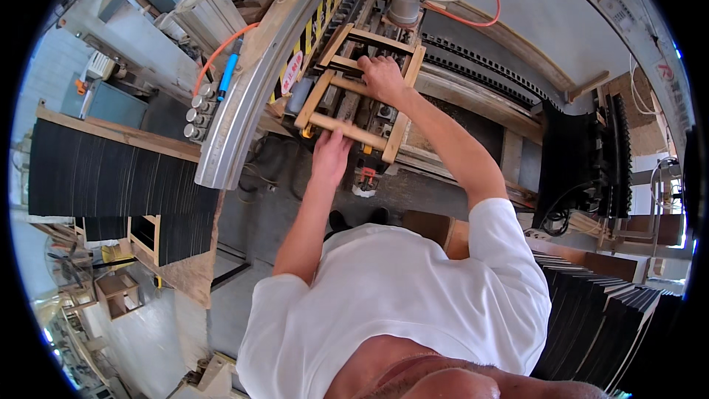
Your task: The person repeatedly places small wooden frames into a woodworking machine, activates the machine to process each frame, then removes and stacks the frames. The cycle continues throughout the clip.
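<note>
The wooden frame (347, 85) lies ahead of me on the machine bed, its long axis running from near to far with the far end leaning a little right. My left hand (332, 157) is at its near end, fingertips against the near rail (358, 134), left of that rail's middle. My right hand (384, 80) reaches further in, over the inner crossbars and just left of the right rail (399, 124), its fingers bent down toward the left. So the near rail lies directly beyond my left grip, which is the closer one to it, while the right grip is nearer the far rail (384, 42). The left grip looks narrow at the wood, but I cannot tell whether it pinches; what the right fingers close on is hidden beneath them. Past the far rail stands a metal cylinder (404, 9); to the left runs a metal beam (244, 92).
</note>
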{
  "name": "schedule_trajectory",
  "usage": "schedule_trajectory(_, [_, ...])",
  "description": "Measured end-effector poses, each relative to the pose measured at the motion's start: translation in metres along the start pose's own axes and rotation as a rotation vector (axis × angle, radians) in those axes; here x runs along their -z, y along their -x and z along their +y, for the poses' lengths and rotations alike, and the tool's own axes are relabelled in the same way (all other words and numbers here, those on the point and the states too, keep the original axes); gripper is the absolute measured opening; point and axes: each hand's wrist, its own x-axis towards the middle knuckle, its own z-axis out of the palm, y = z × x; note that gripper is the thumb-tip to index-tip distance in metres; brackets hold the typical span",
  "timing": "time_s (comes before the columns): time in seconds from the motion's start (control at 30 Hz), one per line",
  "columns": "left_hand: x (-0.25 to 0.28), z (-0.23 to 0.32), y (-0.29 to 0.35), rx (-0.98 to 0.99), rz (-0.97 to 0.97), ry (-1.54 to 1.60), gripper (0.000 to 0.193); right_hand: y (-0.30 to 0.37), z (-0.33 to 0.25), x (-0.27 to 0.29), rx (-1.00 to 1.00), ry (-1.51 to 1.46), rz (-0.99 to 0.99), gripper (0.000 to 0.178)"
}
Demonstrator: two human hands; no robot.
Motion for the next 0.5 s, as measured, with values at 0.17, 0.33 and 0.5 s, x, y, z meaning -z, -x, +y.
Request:
schedule_trajectory(0.17, [0.033,0.024,0.090,-0.010,0.000,-0.031,0.038,-0.045,0.016,-0.036,0.004,0.078,0.050,0.034])
schedule_trajectory(0.33, [0.055,0.054,0.145,0.041,0.044,-0.078,0.032,-0.070,0.016,-0.027,-0.039,0.170,-0.117,0.036])
schedule_trajectory(0.5, [0.095,0.078,0.160,0.043,0.045,-0.132,0.032,-0.092,-0.001,-0.025,-0.026,0.245,-0.200,0.031])
